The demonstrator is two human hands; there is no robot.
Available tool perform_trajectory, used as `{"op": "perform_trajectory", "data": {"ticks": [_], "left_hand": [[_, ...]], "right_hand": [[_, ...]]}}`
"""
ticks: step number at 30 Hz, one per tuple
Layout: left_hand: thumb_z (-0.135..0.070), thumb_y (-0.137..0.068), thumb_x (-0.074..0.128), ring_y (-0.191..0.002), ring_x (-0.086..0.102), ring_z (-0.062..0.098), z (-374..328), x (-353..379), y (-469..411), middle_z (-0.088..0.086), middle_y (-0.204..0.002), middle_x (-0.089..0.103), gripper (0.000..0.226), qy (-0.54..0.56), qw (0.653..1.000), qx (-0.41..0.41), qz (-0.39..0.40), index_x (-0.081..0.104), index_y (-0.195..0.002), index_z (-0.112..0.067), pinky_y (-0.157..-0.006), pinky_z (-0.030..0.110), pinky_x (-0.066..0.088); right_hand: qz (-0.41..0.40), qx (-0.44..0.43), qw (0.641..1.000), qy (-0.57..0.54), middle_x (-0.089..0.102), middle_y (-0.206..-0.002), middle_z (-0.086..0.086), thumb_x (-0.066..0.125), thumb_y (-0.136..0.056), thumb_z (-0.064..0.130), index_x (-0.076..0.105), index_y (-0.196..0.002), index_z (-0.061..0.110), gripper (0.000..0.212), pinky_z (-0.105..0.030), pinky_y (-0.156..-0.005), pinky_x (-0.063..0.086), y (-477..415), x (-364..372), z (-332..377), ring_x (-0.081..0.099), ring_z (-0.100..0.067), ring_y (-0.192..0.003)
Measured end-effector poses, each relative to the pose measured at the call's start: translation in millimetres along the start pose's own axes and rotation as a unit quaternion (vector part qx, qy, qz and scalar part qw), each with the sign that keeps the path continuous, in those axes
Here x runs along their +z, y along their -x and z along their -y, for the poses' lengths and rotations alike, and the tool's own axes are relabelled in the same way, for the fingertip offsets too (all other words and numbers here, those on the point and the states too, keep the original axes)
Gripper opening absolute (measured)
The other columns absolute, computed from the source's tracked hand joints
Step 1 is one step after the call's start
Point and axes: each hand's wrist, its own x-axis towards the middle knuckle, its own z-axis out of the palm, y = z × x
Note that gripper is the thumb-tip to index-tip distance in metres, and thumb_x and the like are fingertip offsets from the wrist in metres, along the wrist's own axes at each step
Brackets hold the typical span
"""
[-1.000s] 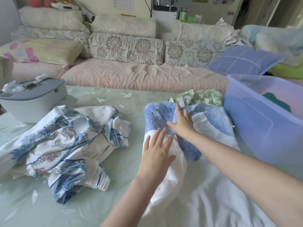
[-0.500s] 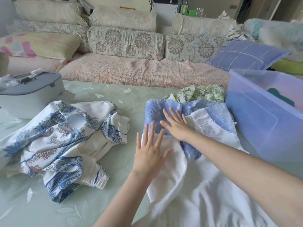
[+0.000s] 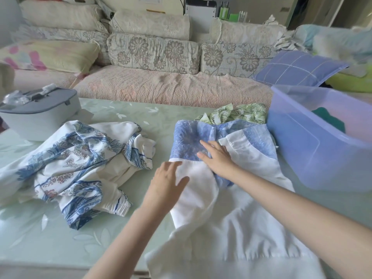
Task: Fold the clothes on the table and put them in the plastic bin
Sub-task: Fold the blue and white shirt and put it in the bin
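Both hands flat, fingers straight, grasping nothing: left hand (image 3: 168,181) presses white part of dress (image 3: 247,228), right hand (image 3: 218,158) its blue part. Bin (image 3: 314,150) right of dress.

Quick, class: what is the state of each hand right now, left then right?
Left hand: open, fingers resting on the white part of the blue-and-white garment.
Right hand: open, pressing flat on its blue part.

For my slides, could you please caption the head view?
Left hand and right hand rest flat on a blue-and-white dress on the pale green table, beside a translucent purple plastic bin.
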Motion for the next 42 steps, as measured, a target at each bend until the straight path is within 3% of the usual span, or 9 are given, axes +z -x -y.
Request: {"op": "perform_trajectory", "data": {"ticks": [4,9,14,19,22,26,35,39,42], "left_hand": [[-0.05,-0.087,0.056,-0.085,0.065,0.01,-4,-33,47,-0.007,-0.091,0.067,0.036,0.055,0.984,-0.117,0.121,0.055,-0.107,-0.021,-0.068,0.021,0.044],[-0.089,-0.052,0.05,-0.08,0.057,0.003,-15,-51,104,-0.01,-0.092,0.062,0.076,0.018,0.957,-0.133,0.259,0.057,-0.099,-0.03,-0.068,0.023,0.042],[-0.039,-0.076,0.07,-0.07,0.056,0.004,-26,-46,139,-0.009,-0.082,0.06,0.039,0.021,0.967,-0.114,0.228,0.052,-0.108,-0.025,-0.07,0.025,0.049],[-0.019,-0.082,0.062,-0.06,0.062,0.015,-46,-42,161,0.0,-0.072,0.057,0.021,0.14,0.977,-0.108,0.12,0.053,-0.099,-0.027,-0.064,0.039,0.057],[-0.034,-0.083,0.066,-0.057,0.064,0.012,-60,-42,176,-0.003,-0.074,0.062,0.025,0.168,0.961,-0.076,0.205,0.055,-0.104,-0.028,-0.061,0.029,0.054],[-0.033,-0.085,0.063,-0.073,0.06,0.007,-46,-27,182,-0.009,-0.089,0.058,0.021,0.078,0.986,-0.051,0.138,0.055,-0.105,-0.032,-0.072,0.027,0.053],[-0.024,-0.066,0.084,-0.106,0.044,0.005,-31,2,198,-0.007,-0.13,0.028,0.118,0.13,0.985,-0.035,0.111,-0.002,-0.148,-0.027,-0.083,0.01,0.039],[-0.008,-0.065,0.084,-0.097,0.047,0.003,-29,16,205,0.0,-0.127,0.03,0.125,0.151,0.987,-0.022,0.05,-0.011,-0.143,-0.034,-0.073,0.003,0.042],[-0.007,-0.067,0.082,-0.099,0.049,-0.001,-36,24,212,0.0,-0.132,0.028,0.12,0.179,0.983,-0.04,-0.003,-0.007,-0.143,-0.033,-0.072,0.002,0.041]], "right_hand": [[-0.002,0.022,0.999,-0.028,0.043,-0.127,-0.008,0.052,-0.091,0.046,0.039,-0.142,0.027,0.055,-0.033,-0.106,0.028,70,-4,7,0.035,-0.025,-0.128],[0.054,0.083,0.993,-0.063,0.055,-0.125,-0.006,0.051,-0.084,0.063,0.032,-0.143,0.024,0.073,-0.037,-0.102,0.038,132,8,13,0.049,-0.027,-0.123],[0.068,0.139,0.969,-0.194,0.062,-0.1,-0.014,0.066,-0.078,0.05,0.022,-0.142,0.015,0.084,-0.026,-0.046,0.047,150,15,39,0.058,-0.021,-0.065],[0.075,0.117,0.955,-0.264,0.047,-0.088,0.0,0.065,-0.081,0.008,0.023,-0.146,0.011,0.078,-0.015,-0.044,0.039,162,19,44,0.05,-0.011,-0.069],[0.043,0.114,0.923,-0.365,0.054,-0.122,-0.011,0.053,-0.086,-0.005,0.016,-0.151,0.018,0.079,-0.026,-0.054,0.048,169,7,32,0.056,-0.018,-0.085],[0.071,0.108,0.946,-0.298,0.057,-0.098,-0.008,0.054,-0.086,-0.005,0.004,-0.152,0.021,0.086,-0.031,-0.053,0.054,198,-2,9,0.061,-0.016,-0.063],[0.055,0.103,0.933,-0.341,0.065,-0.093,-0.012,0.074,-0.081,0.025,0.0,-0.151,0.021,0.102,-0.032,-0.065,0.058,235,24,17,0.066,-0.018,-0.078],[0.056,0.097,0.906,-0.408,0.051,-0.136,-0.007,0.078,-0.075,0.013,0.0,-0.151,0.029,0.11,-0.028,-0.087,0.054,249,48,28,0.055,-0.018,-0.119],[0.042,0.087,0.881,-0.463,0.052,-0.135,-0.007,0.071,-0.079,0.001,0.01,-0.151,0.03,0.099,-0.03,-0.086,0.055,250,44,32,0.057,-0.017,-0.116]]}}
